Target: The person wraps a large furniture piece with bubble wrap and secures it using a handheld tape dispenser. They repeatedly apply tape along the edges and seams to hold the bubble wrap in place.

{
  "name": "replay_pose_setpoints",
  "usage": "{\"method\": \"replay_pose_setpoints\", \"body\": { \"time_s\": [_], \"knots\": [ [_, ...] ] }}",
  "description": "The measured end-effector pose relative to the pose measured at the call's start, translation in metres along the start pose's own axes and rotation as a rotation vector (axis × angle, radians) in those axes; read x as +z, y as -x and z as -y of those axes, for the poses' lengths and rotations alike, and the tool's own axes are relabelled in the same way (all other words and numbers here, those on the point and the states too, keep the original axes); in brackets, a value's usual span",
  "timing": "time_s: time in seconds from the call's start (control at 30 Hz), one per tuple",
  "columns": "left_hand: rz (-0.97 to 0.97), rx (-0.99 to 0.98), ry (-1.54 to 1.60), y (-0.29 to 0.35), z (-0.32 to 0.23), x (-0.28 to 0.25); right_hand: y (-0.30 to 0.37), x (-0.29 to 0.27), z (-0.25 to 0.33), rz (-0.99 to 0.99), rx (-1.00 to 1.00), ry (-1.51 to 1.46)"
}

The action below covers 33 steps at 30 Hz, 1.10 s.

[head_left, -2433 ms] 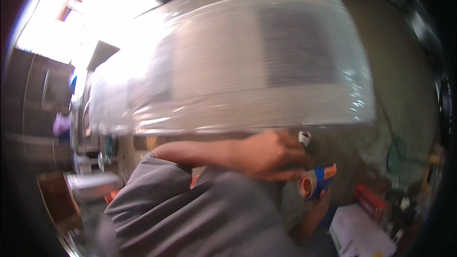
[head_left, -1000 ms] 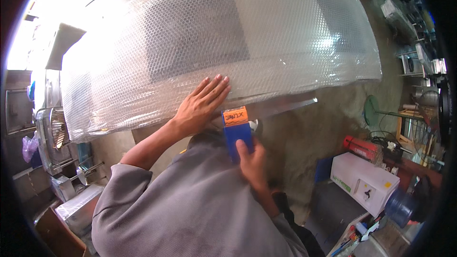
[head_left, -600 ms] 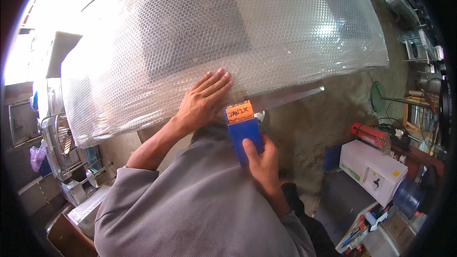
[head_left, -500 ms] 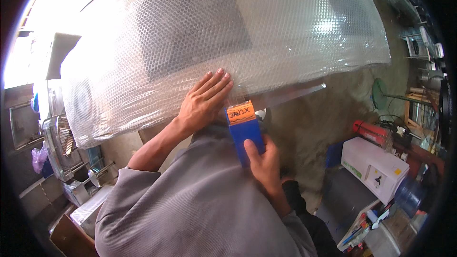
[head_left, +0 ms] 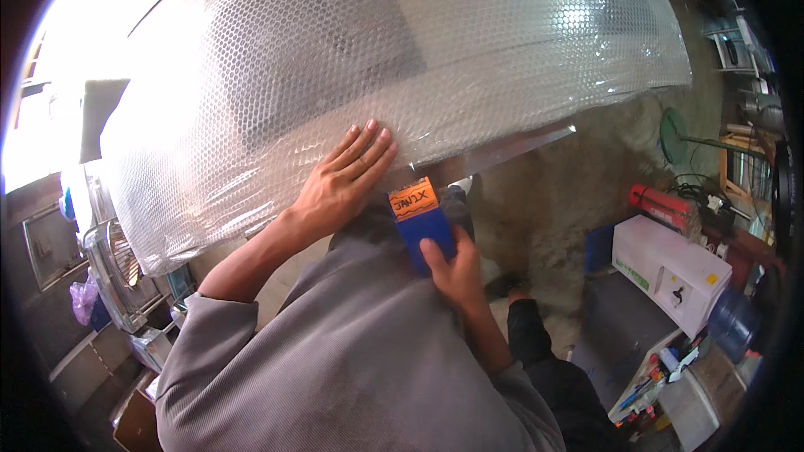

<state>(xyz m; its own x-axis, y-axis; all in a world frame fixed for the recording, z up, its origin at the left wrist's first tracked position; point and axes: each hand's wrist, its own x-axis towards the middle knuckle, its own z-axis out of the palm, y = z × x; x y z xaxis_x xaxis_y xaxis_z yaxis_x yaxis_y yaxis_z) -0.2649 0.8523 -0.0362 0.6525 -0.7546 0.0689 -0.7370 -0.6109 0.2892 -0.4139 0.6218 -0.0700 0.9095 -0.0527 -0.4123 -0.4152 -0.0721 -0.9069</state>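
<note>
A wide, flat piece covered in bubble wrap (head_left: 477, 75) fills the far part of the head view. Dark panels show through the clear bubbles. My left hand (head_left: 342, 180) lies flat on its near edge, fingers stretched out. Just right of it, my right hand (head_left: 455, 270) grips a blue tape dispenser (head_left: 425, 230) with an orange front, thumb on top. The dispenser's front end is close to the wrap's near edge and appears just apart from it. The fingers beneath the dispenser are hidden.
At right stand a white boxy appliance (head_left: 670, 268), a red case (head_left: 662, 205), a blue water bottle (head_left: 735, 324) and a green round fan-like thing (head_left: 672, 136). Metal racks (head_left: 126, 285) and a purple bag (head_left: 84, 297) are at left. A grey-brown floor (head_left: 536, 226) shows between.
My right hand has drawn the dispenser slightly back from the wrap's edge. The left hand keeps pressing flat on the wrap. The whole view has shifted a little.
</note>
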Motion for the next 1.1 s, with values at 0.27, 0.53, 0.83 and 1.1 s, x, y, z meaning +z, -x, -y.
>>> {"method": "replay_pose_setpoints", "body": {
  "time_s": [0.27,0.53,0.83,1.1],
  "knots": [
    [0.343,0.439,-0.136,-0.010,-0.004,-0.007,-0.057,0.028,-0.055,-0.016,-0.129,-0.041],
    [0.724,0.786,-1.133,-0.023,-0.024,-0.003,-0.057,0.019,-0.066,0.008,0.116,0.113],
    [0.772,0.739,-1.330,-0.021,-0.038,0.003,-0.048,-0.001,-0.051,0.078,0.168,0.246],
    [0.717,0.713,-1.330,-0.011,-0.043,0.005,-0.041,-0.001,0.009,0.015,0.189,0.592]
  ]
}}
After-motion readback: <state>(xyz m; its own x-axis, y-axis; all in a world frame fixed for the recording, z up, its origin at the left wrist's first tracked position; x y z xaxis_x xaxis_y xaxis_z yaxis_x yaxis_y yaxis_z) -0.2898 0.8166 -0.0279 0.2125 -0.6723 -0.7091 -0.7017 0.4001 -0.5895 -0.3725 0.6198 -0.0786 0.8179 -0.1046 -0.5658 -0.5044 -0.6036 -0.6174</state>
